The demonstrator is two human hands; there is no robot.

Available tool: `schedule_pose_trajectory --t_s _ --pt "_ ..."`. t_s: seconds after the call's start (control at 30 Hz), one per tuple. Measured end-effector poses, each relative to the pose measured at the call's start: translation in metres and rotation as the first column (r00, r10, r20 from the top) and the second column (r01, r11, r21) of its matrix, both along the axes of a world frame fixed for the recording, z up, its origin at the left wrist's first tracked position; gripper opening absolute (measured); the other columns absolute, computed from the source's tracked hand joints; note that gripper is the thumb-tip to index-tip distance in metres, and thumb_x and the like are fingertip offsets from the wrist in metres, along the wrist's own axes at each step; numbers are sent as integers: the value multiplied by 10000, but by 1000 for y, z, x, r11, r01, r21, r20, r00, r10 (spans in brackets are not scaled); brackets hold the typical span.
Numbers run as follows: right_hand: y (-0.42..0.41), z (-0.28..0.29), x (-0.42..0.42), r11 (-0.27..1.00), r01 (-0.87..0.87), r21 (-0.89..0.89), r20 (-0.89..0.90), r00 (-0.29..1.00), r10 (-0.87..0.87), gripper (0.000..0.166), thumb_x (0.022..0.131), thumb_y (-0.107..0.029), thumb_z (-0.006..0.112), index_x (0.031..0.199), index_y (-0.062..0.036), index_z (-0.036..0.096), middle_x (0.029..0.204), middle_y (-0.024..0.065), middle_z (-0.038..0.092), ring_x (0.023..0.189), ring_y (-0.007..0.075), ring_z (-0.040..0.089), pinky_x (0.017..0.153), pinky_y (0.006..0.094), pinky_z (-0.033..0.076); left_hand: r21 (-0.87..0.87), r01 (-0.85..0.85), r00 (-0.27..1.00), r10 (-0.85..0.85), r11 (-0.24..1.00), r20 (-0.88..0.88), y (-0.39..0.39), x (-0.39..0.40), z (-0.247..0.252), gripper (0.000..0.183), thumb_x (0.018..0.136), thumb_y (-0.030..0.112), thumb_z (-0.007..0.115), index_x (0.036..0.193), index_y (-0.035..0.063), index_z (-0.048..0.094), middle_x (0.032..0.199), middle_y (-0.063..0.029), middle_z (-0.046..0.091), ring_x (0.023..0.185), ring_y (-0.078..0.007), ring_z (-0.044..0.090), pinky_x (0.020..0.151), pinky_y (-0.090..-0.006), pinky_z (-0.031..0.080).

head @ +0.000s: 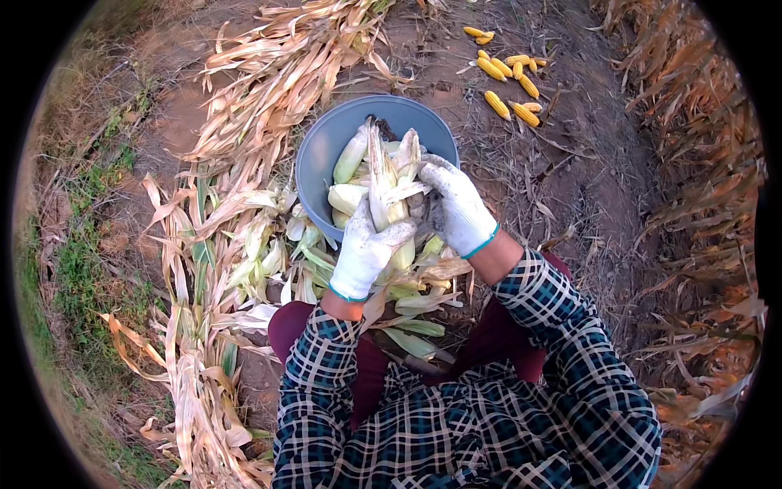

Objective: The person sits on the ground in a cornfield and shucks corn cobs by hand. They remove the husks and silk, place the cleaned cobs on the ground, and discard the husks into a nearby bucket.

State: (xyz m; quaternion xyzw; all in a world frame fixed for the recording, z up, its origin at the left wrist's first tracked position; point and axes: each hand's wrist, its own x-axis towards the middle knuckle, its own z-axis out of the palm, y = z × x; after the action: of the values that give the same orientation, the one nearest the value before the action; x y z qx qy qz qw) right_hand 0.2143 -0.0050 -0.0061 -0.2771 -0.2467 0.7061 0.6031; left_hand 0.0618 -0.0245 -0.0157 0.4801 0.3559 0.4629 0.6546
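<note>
My left hand (370,247), in a soiled white knit glove, grips an ear of corn in its pale husk (382,183), with the thumb across its lower part. My right hand (455,205), gloved the same way, is at the ear's right side; its fingers are bent near the husk, and whether they grip it is unclear. Both hands are over the near edge of a grey round tub (314,183). Inside it lie several unhusked ears (351,156), partly hidden by the held one.
Stripped green and pale husks (421,302) lie between my knees. Dry corn stalks and leaves (269,104) are heaped along the left. Several bare yellow cobs (498,105) lie on the soil at the upper right. Dry standing corn (702,183) borders the right.
</note>
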Motion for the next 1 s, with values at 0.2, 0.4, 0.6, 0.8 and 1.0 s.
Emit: schedule_pose_trajectory --t_s 0.2,0.4,0.6,0.8,1.0 --pt "6 13 11 989 -75 125 574 819 -10 328 817 -184 642 1085 -3 588 929 32 620 802 116 573 728 281 491 161 30 965 13 987 -260 -1 -5 0 617 709 55 672 1272 -33 435 1123 -95 573 984 -166 557 862 -299 451" --pt "8 8 24 977 -166 134 470 879 84 376 753 -116 670 1085 41 589 965 63 629 846 123 573 782 285 483 307 150 868 24 940 -497 -2 -8 4 660 666 100 709 1248 -58 442 1096 -116 580 971 -184 564 860 -305 453" --pt "5 15 32 963 -228 141 590 801 103 333 751 -106 662 1054 23 612 923 47 634 829 103 559 768 288 484 179 146 906 -59 973 -419 -2 -10 1 700 650 206 743 1236 -45 456 1071 -163 611 968 -256 599 859 -333 460" --pt "-1 15 32 948 -235 215 818 574 -43 213 779 -110 605 948 17 632 851 34 646 777 95 562 728 287 484 372 283 732 52 884 -680 0 -18 14 733 619 214 753 1226 -72 459 1048 -181 614 933 -275 613 823 -348 472" --pt "0 -7 12 973 -52 224 483 873 -65 217 782 -80 538 962 17 611 880 65 639 723 135 586 692 297 492 697 99 775 385 711 -502 -9 2 -10 691 609 189 759 1171 -85 467 973 -188 624 844 -305 635 747 -362 500"
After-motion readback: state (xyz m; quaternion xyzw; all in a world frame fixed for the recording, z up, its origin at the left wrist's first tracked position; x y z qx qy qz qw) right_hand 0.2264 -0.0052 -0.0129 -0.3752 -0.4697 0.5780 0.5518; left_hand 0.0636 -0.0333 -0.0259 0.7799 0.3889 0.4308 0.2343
